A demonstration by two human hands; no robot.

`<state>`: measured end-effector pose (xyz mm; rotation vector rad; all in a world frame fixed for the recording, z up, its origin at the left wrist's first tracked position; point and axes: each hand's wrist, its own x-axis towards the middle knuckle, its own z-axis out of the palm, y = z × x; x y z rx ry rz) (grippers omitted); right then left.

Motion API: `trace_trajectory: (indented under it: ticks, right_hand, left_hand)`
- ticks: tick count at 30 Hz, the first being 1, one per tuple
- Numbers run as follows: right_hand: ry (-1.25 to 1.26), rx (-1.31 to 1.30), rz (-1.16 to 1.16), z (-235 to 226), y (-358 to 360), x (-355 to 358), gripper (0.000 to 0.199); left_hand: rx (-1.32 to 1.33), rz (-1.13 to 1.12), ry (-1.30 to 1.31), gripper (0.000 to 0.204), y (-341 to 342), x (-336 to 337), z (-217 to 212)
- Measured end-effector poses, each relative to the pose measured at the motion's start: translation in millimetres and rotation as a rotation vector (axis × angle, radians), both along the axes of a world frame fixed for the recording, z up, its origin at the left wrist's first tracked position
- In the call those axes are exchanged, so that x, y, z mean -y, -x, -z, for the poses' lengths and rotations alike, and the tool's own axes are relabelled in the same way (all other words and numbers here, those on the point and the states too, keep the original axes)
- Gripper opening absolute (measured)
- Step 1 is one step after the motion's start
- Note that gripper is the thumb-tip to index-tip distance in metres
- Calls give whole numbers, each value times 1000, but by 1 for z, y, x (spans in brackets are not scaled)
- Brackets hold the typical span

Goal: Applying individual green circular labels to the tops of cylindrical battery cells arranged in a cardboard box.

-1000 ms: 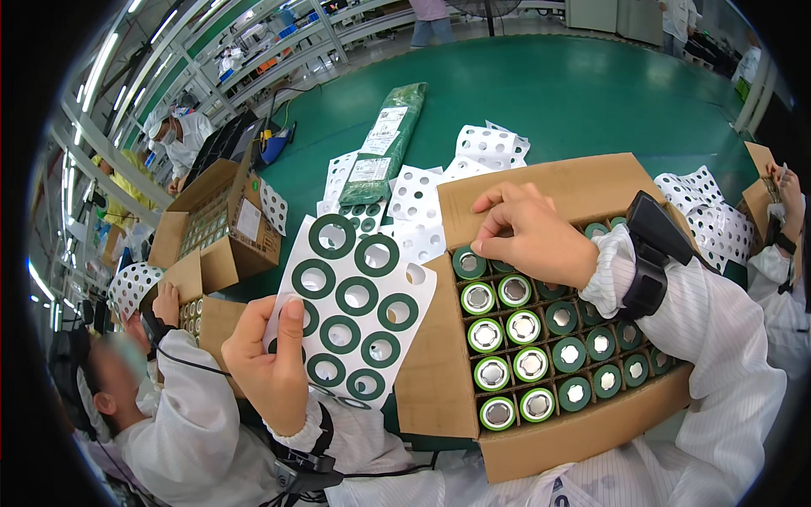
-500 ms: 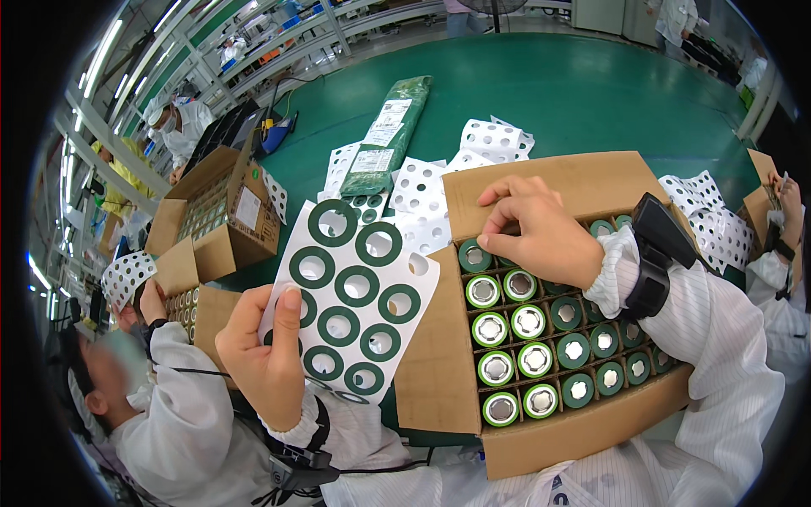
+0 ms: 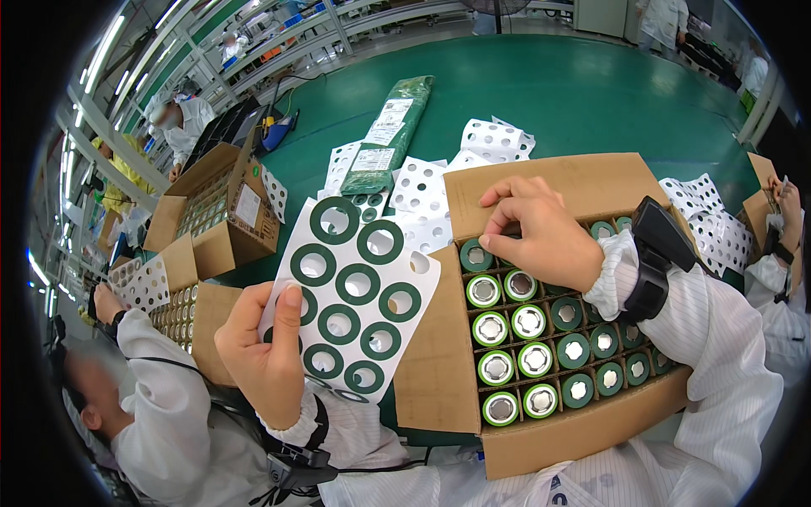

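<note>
Two hands [image 3: 263,351] apart, sheet [image 3: 347,253] edge near carton [image 3: 439,363]

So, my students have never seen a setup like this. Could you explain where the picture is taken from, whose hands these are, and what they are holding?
There is no machine here, just a person's bare hands. A wide fisheye camera worn on that person's head looks down at them, so straight edges look bent.

The left hand holds a white sheet carrying green rings. The right hand is over an open cardboard box of upright, battery-like cylinders; whether it grips anything is hard to tell.

On the green table beyond lie a green package and more white sheets with holes.
</note>
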<state>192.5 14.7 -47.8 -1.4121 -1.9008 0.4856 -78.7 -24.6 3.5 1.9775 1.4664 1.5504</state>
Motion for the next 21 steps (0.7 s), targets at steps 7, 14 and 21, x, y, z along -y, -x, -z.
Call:
trace_trajectory:
  ticks: [7, 14, 21]
  right_hand:
    - [-97, 61, -21, 3, 0, 2, 10]
    - [-371, 297, -48, 4, 8, 7, 8]
    - [-412, 113, -92, -23, 11, 16, 9]
  left_hand:
    - [15, 7, -2, 18, 0, -1, 1]
    - [20, 24, 4, 17, -2, -1, 3]
    - [-22, 101, 89, 18, -12, 1, 3]
